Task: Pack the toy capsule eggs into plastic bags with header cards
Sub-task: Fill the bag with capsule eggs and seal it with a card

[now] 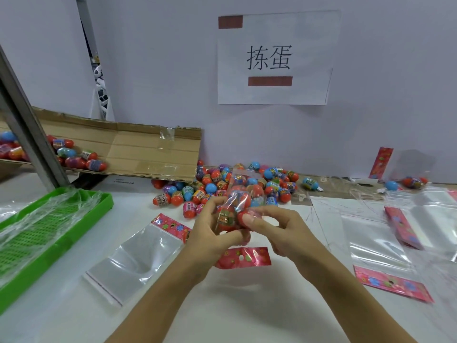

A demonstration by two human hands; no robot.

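Hands meeting above the white table (pixel 247 305): left hand (pixel 210 240) cupping a clear bag of capsule eggs (pixel 238 206) from below, right hand (pixel 279 231) pinching its side with thumb and fingers. Pink header card (pixel 243 257) dangling underneath. Beyond, loose egg pile (pixel 222 184) against the wall; empty header-card bag (pixel 138 256) lying flat beside a green tray (pixel 49 229).

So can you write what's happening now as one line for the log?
step: filling bag | left hand: grips bag of eggs | right hand: pinches bag | egg pile: behind | empty bag: on table
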